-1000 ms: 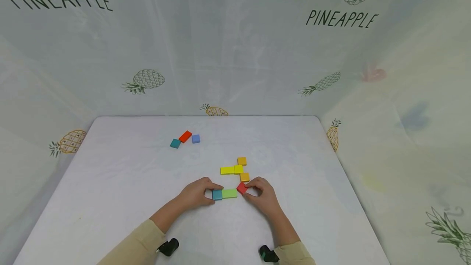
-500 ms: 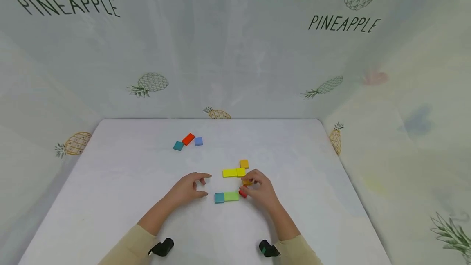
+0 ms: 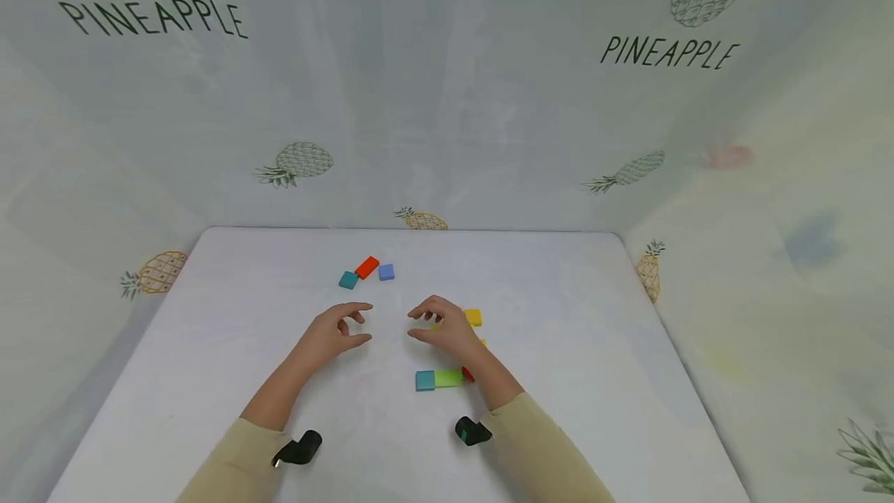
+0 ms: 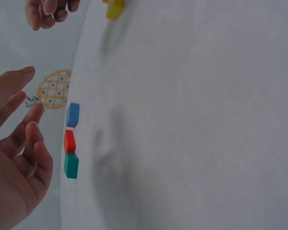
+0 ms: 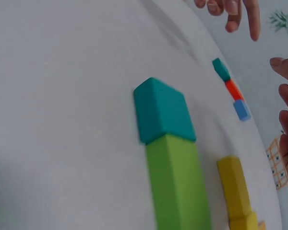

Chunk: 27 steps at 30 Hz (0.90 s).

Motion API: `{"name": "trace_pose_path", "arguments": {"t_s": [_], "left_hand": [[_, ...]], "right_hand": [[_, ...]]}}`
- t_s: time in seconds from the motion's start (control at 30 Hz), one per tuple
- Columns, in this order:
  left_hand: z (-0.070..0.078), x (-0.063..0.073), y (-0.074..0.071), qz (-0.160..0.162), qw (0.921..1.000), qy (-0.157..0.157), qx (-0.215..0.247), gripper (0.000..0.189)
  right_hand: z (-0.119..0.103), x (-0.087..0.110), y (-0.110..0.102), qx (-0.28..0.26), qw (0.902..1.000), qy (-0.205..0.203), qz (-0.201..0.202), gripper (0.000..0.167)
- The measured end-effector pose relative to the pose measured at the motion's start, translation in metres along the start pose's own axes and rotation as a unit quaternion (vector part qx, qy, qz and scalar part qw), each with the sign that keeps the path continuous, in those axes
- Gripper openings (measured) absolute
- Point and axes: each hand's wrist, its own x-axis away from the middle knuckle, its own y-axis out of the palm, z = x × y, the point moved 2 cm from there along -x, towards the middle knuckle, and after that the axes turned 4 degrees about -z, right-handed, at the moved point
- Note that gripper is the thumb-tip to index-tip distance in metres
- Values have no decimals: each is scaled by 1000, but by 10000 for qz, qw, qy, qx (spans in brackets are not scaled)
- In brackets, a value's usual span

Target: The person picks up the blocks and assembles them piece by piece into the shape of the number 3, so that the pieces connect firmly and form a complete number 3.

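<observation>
My left hand hovers over the table with fingers relaxed and holds nothing. Near the middle, my right hand is also raised, thumb and fingers apart, nothing between them. It partly covers the yellow blocks. Below it lie a teal block and a light green block, end to end. A red block at the green one's right end is mostly hidden by the right forearm. Beyond the hands sit a second teal block, a red-orange block and a blue block.
An orange-yellow block lies just right of the right hand. The white table ends at a curtain printed with pineapples. Black wrist cameras stick out from both sleeves.
Both hands have lifted and moved away from the lower blocks, the left letting go of the teal block and the right of the red one. The right hand went up and left; the view shifted slightly.
</observation>
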Motion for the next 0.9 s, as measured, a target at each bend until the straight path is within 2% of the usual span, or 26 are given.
{"name": "trace_pose_path", "arguments": {"t_s": [0.13,0.3,0.63,0.9], "left_hand": [[-9,-2,-12,197,9996,-182,47,54],[-22,-4,-22,466,9984,-292,134,52],[-40,-3,-29,853,9941,-455,488,50],[-48,1,-32,1044,9898,-638,734,49]], "right_hand": [[-7,-24,10,111,9995,189,-239,26],[-11,-52,22,142,9987,177,-463,26],[-14,-95,46,432,9963,226,-705,26],[-10,-121,62,970,9920,330,-745,23]]}}
